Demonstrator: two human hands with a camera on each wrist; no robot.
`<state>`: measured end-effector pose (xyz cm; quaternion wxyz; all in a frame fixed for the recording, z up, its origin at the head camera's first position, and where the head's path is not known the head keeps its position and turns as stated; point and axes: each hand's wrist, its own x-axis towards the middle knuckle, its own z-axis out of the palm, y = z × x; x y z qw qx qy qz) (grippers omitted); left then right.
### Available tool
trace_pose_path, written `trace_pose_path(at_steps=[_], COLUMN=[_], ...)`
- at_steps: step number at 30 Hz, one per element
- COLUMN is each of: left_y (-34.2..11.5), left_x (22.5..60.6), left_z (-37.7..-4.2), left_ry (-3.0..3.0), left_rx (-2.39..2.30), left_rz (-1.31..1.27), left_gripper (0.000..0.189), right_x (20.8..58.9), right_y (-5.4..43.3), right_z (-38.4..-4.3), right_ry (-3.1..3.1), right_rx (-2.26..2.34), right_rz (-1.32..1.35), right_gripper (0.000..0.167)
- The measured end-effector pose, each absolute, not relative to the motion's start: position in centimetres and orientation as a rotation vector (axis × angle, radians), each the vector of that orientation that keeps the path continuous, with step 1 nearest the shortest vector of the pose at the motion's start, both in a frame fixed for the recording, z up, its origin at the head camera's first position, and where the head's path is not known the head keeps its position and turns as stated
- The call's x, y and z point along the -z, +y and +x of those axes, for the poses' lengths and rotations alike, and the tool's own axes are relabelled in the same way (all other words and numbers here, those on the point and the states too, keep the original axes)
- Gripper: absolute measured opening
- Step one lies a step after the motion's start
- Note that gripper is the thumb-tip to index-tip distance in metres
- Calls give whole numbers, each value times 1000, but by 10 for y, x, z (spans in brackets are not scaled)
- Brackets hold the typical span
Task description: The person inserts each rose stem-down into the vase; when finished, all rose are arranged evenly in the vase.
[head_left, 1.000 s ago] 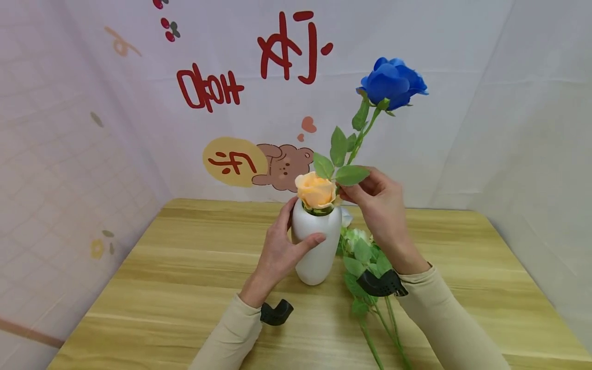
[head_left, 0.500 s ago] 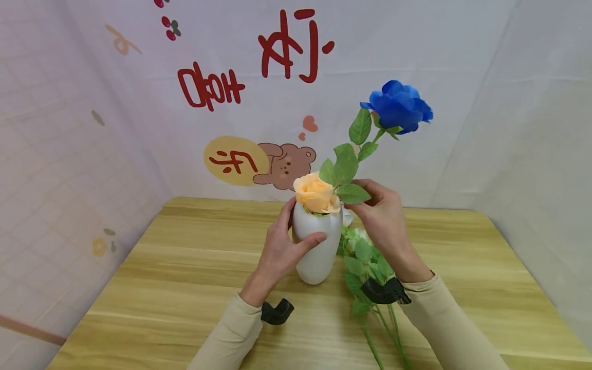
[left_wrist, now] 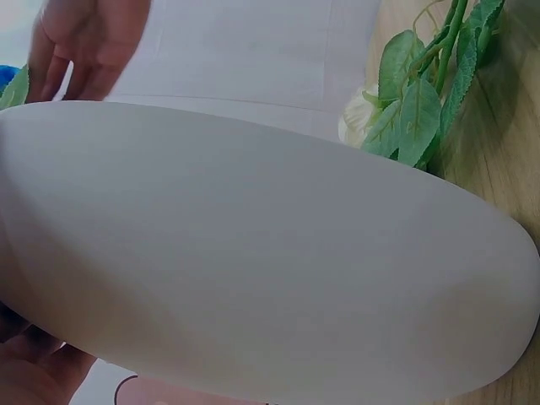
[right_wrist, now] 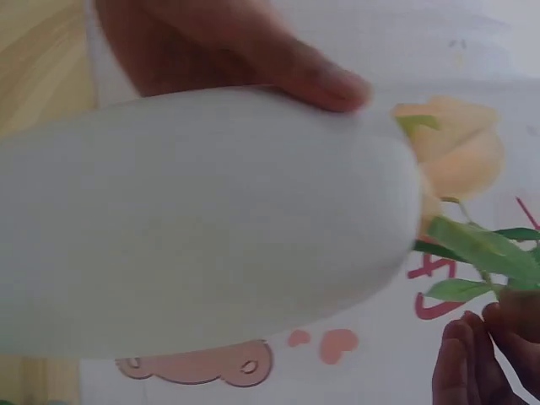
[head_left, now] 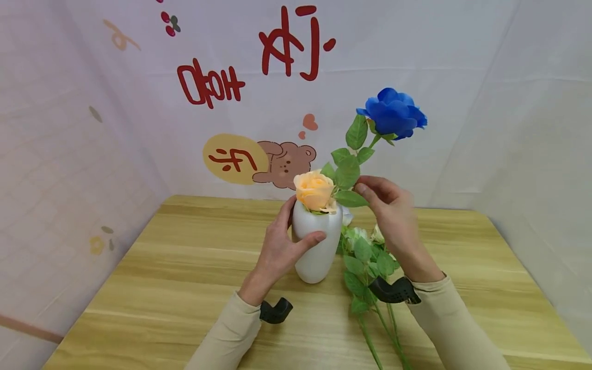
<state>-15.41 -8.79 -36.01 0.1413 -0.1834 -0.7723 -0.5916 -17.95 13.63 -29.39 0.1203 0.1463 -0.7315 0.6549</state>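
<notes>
A white vase (head_left: 315, 264) stands upright on the table, and my left hand (head_left: 279, 247) grips it from the left, thumb across its front. A peach rose (head_left: 313, 190) sits low at the vase's mouth, its stem hidden inside. Beside it, a blue rose (head_left: 393, 114) leans up to the right, its leaves spread over the rim. My right hand (head_left: 393, 218) pinches among the blue rose's leaves with thumb and fingertips, just right of the vase's mouth. In the right wrist view, these fingers (right_wrist: 460, 359) are right at a leaf stalk.
Several pale roses (head_left: 357, 237) with green stems lie on the wooden table (head_left: 185, 288) right of the vase, under my right forearm. Behind the table hangs a white printed backdrop (head_left: 416, 46), with a bear picture (head_left: 289, 164) left of the flowers.
The blue rose has come down and its leaves now sit closer to the vase. My right hand lowered with it, then shifted slightly up and right. My left hand stays on the vase.
</notes>
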Motion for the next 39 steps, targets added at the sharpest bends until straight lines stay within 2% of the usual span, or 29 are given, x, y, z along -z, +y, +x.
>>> trace_pose_path(at_steps=[7,13,23,33,39], left_y=[-87,-86,-87,-86,-85], left_x=[360,362,363,362,362], left_z=[-154,-153,-154,-155,-154], left_ry=[-2209,-2216,-2207,-2202,-2220], left_rx=[1712,1723,1704,1697,1703], left_rz=[-538,-518,-543,-548,-542], left_gripper=[109,112,106,107,110], right_x=[272,262,268,276,270], right_y=[135,126,123,122,124], right_z=[-187,-192,-190,-187,-187], right_ry=[-1768,-1691,-1836,-1936,-1781], right_rx=[-2158,-2258,-2149,-2076,-2161], right_rz=[450,445,394,403,392], right_gripper=[31,32,17,22,15])
